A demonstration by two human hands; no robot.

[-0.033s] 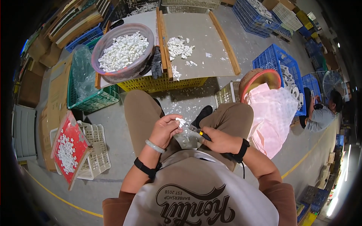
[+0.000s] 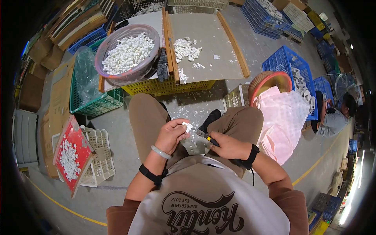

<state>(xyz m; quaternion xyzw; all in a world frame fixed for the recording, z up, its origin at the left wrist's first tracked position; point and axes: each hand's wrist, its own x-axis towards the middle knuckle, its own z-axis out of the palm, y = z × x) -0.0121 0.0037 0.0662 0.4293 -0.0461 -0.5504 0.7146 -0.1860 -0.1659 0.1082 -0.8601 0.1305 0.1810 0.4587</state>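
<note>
We sit on a grey concrete floor (image 2: 117, 156), and the largest thing before us is a flat grey board (image 2: 219, 55) with wooden side rails, resting on a yellow crate (image 2: 168, 87); a heap of small white pieces (image 2: 186, 47) lies near its left edge. On the neighbouring board to the left stands a round pink basket (image 2: 150, 64) full of the same white pieces, with a dark glove (image 2: 162, 64) hanging just beside it. A green crate (image 2: 94, 102) sits lower left of the basket, a blue crate (image 2: 291, 66) to the right, and a pink sheet (image 2: 284, 121) spreads beside our right knee. At the left a red tray (image 2: 80, 135) with white pieces leans on a white crate (image 2: 100, 156). Above our lap, our left hand (image 2: 169, 135) is curled closed, pinching a small white piece (image 2: 188, 126) at its fingertips. Our right hand (image 2: 229, 145) is closed around a small tool (image 2: 207, 138) with a dark and yellow handle, its tip just at the piece. The piece looks light, stiff and likely brittle plastic, so we judge it best gripped by its edges between thumb and forefinger, firmly enough not to slip under the tool. Another person (image 2: 333, 117) sits well apart at the right.
</note>
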